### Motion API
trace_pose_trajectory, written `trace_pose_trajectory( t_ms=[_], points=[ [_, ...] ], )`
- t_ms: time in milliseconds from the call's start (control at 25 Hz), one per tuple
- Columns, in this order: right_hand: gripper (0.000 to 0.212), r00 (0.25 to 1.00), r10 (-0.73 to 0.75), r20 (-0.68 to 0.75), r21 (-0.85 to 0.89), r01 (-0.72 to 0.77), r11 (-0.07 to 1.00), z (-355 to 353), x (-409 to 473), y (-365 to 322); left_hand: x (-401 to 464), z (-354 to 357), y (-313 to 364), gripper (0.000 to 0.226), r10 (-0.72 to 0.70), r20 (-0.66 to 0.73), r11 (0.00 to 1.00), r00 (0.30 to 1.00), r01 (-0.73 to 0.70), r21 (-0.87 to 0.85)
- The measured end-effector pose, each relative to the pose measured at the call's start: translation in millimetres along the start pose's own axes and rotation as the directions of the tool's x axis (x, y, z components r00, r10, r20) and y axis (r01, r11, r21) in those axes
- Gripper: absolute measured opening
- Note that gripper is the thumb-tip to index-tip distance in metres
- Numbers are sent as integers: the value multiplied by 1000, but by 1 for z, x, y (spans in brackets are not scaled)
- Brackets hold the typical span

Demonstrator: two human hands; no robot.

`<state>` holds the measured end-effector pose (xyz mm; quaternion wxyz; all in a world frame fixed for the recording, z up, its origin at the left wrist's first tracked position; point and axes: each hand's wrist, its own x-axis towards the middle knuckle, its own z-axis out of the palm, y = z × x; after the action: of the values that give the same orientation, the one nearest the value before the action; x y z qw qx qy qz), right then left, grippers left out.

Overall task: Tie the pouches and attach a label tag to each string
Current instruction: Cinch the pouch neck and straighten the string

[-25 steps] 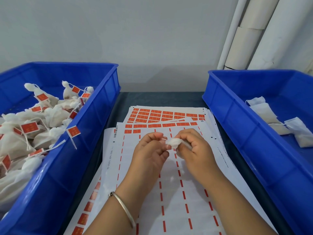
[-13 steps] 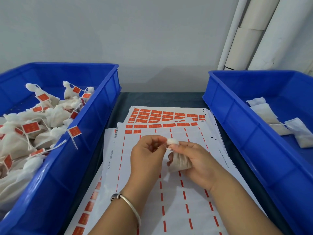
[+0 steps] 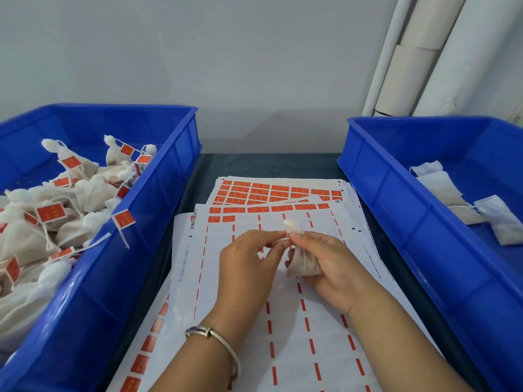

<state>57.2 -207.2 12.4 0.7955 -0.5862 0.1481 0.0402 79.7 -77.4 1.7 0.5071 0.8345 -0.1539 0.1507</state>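
Nearest, left hand (image 3: 249, 264) w/ metal bangle (image 3: 215, 339) pinches the string (image 3: 283, 239); right hand (image 3: 325, 267) grips soft white cloth pouch (image 3: 302, 264) at its gathered neck, above the glossy label sheets (image 3: 297, 321). Left bin (image 3: 141, 250), blue plastic, holds tied pouches (image 3: 42, 222) w/ orange tags; right bin (image 3: 410, 222) holds flat ones. Dark table (image 3: 254, 165), grey wall behind.

White pipes (image 3: 441, 55) against grey wall (image 3: 226, 52)

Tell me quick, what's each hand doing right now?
Left hand: pinching the string at the pouch's neck.
Right hand: gripping the white pouch by its neck.
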Motion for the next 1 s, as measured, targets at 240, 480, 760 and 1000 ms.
trace_pose_trajectory(
  t_ms=[240,480,760,1000],
  points=[
    [14,998,38,41,37,-39,999,0,-3,-5,2,-2,0,20,-16,-4,1000,1000,16,25],
    [25,980,71,185,52,-82,995,-3,-4,-7,4,-5,-1,19,-114,-61,992,992,117,38],
    [35,951,119,286,-121,-88,989,-3,-10,-11,12,-15,-5,22,-338,-209,940,918,321,-114],
    [37,916,27,400,-304,105,947,5,-17,-12,5,-23,23,16,-176,-244,981,954,148,-129]
  ],
)
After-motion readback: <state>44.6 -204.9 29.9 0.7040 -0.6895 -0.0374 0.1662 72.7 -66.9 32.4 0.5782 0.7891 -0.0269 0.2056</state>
